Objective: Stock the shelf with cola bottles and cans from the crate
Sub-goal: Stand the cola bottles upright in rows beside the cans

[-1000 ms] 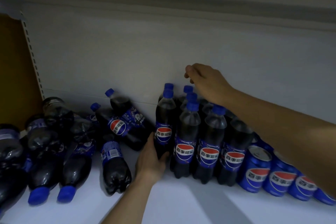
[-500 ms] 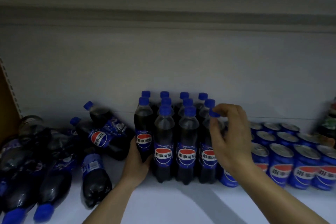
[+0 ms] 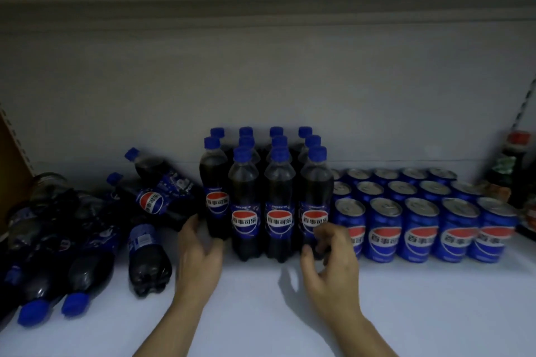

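Upright cola bottles (image 3: 262, 200) stand as a tight block at mid shelf (image 3: 261, 298), blue caps up, labels facing forward; rear rows reach close to the back panel (image 3: 261, 81). Front row: three bottles side by side, plus one bottle (image 3: 216, 200) set further back at the block's left edge.

Left hand (image 3: 200, 255): fingers relaxed and spread, thumb tip just beside the base of that left-edge bottle; holds nothing. Contact with the bottle cannot be told.

Right hand (image 3: 330, 264): fingers curled narrow at the lower part of the block's front-right bottle (image 3: 316, 206). Whether they actually grip it cannot be told.

Right of the block, just beside it: cola cans (image 3: 420, 226) upright in three rows, silver tops up, blue labels forward.

Left of the block: loose pile of cola bottles lying down (image 3: 87, 240), some caps toward the shelf front, some toward the back panel. One lying bottle (image 3: 149, 258) rests apart from the pile, near the left hand.

Far right of the block, beyond the cans: a dark bottle with a red cap (image 3: 513, 171), blurred.
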